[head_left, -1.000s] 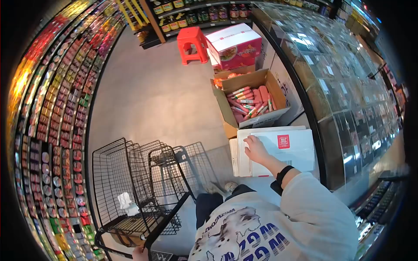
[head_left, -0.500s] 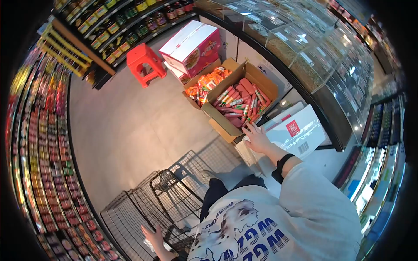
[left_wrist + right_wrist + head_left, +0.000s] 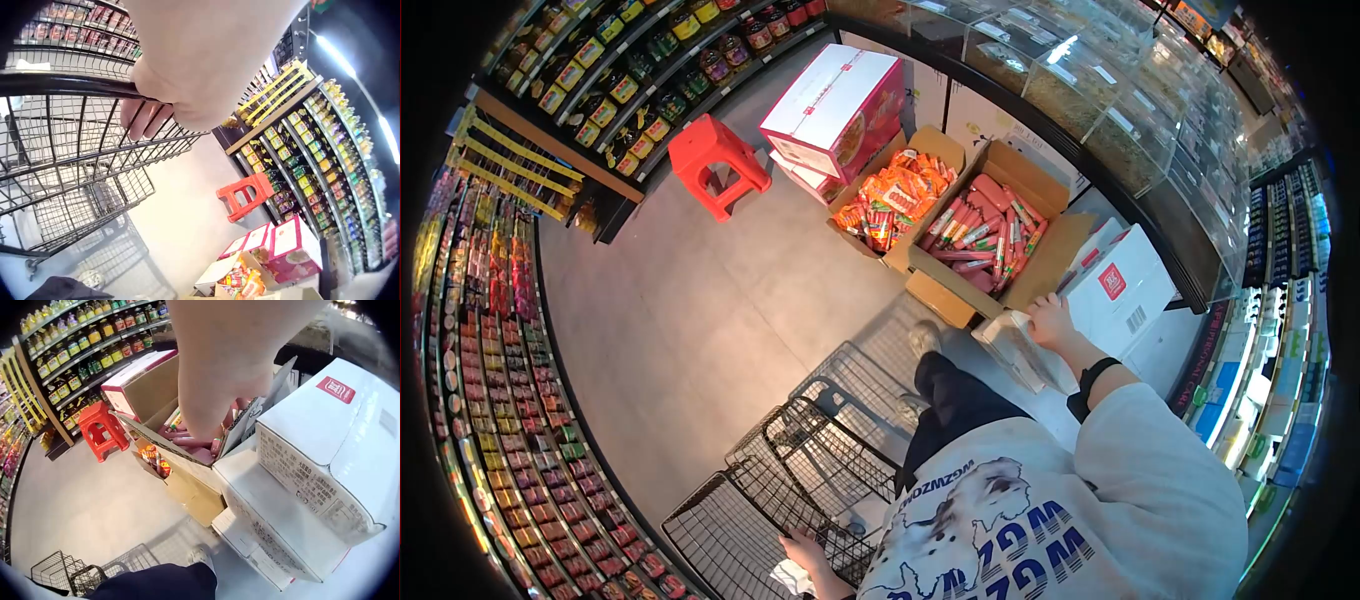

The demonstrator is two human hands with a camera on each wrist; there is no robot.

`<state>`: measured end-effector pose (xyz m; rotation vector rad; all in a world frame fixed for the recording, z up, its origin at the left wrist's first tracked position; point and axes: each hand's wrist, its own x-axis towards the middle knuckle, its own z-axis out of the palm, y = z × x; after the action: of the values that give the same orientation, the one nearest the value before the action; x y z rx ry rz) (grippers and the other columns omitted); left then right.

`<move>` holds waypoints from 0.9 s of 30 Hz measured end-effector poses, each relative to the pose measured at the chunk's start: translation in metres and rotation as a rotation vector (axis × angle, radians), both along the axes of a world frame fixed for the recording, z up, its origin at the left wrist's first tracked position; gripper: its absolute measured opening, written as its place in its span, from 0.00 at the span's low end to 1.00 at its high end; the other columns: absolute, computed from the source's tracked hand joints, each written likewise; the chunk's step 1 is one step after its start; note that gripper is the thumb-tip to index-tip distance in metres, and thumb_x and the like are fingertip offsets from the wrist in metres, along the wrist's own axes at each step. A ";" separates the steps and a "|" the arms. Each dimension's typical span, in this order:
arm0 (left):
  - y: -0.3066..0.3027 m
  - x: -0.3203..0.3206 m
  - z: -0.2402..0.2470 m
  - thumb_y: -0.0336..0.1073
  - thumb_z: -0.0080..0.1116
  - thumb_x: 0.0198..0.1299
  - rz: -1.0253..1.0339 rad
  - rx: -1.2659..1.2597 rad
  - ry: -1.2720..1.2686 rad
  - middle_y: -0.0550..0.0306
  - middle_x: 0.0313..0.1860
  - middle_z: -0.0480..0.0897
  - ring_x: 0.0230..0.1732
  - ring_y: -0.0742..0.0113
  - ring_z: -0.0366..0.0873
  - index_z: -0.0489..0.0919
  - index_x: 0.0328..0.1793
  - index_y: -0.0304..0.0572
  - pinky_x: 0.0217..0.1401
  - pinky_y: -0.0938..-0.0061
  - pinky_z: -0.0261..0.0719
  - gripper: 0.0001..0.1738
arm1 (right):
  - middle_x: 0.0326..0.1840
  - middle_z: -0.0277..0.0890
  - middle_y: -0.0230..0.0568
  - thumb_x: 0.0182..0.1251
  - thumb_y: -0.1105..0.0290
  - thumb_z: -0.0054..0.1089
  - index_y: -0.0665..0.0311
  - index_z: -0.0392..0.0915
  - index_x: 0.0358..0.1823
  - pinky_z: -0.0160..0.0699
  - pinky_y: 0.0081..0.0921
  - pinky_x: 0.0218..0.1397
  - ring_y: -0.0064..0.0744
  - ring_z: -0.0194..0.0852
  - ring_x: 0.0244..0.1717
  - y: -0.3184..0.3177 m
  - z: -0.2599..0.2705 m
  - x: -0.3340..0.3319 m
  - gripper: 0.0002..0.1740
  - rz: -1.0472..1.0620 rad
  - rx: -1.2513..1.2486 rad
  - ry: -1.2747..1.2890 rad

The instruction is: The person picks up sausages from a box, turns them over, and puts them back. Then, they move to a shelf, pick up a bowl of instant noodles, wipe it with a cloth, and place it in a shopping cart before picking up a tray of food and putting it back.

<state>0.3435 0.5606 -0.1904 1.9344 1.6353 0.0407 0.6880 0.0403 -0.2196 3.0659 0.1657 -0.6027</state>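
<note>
My left hand is at the black wire shopping cart; in the left wrist view its fingers curl over the cart's dark top rail. My right hand rests with loosely bent fingers at the near edge of an open cardboard carton, beside a white box with a red logo. Pink-wrapped sausages fill that carton. In the right wrist view my right hand is over the carton, and its fingertips are mostly hidden behind the palm.
Orange snack packets fill a carton farther back, beside a pink-and-white box. A red stool stands on the floor. Shelves of packets line the left, bottled goods the back, and clear bins the right.
The left hand let go of the cart handle, lifted, then came down on the cart's rail. The right hand moved from the white box top to the carton's edge. The view turned right.
</note>
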 end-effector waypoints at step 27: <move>-0.023 0.330 0.055 0.32 0.53 0.59 -0.894 0.279 -0.064 0.48 0.50 0.76 0.51 0.56 0.73 0.74 0.53 0.37 0.52 0.66 0.70 0.16 | 0.59 0.68 0.52 0.64 0.58 0.46 0.68 0.67 0.60 0.82 0.43 0.38 0.52 0.78 0.43 -0.045 -0.074 0.202 0.27 -0.378 0.250 0.864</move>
<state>0.6731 0.5375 -0.1359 2.6770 0.6282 -0.0281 0.8900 -0.0046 -0.2936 2.8117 -0.3726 -2.0193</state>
